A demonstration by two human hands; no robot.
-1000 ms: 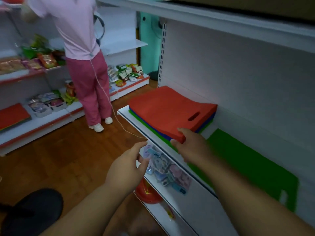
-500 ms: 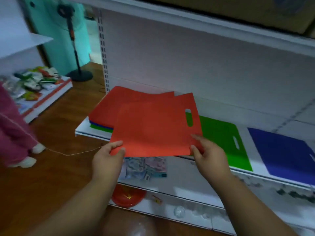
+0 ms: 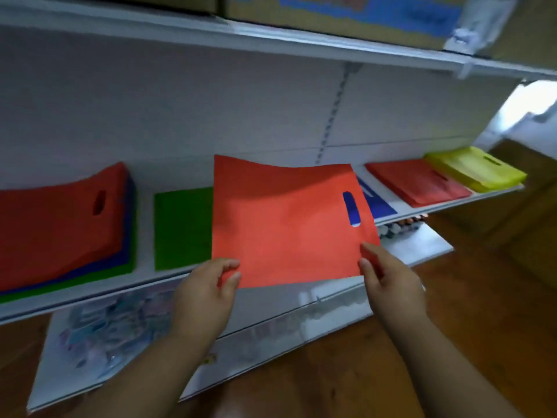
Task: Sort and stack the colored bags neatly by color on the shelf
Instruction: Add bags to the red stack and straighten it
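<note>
A flat red bag point(image 3: 283, 224) is held in the air in front of the white shelf point(image 3: 144, 285). My left hand point(image 3: 208, 294) pinches its lower left corner and my right hand point(image 3: 388, 279) pinches its lower right edge. On the shelf, from left: a mixed pile topped by a red bag point(image 3: 57, 221) with blue and green under it, a green bag point(image 3: 180, 227), a blue bag point(image 3: 376, 203) mostly hidden behind the held one, a red stack point(image 3: 419, 182) and a yellow stack point(image 3: 476, 167).
An upper shelf point(image 3: 301, 43) carries cardboard boxes overhead. A lower shelf point(image 3: 120, 333) holds small packaged goods and sticks out toward me. Wooden floor point(image 3: 467, 342) lies to the right and below.
The view has swung right along the shelf. The red bag has travelled right in both hands, from over the mixed pile to in front of the green and blue bags.
</note>
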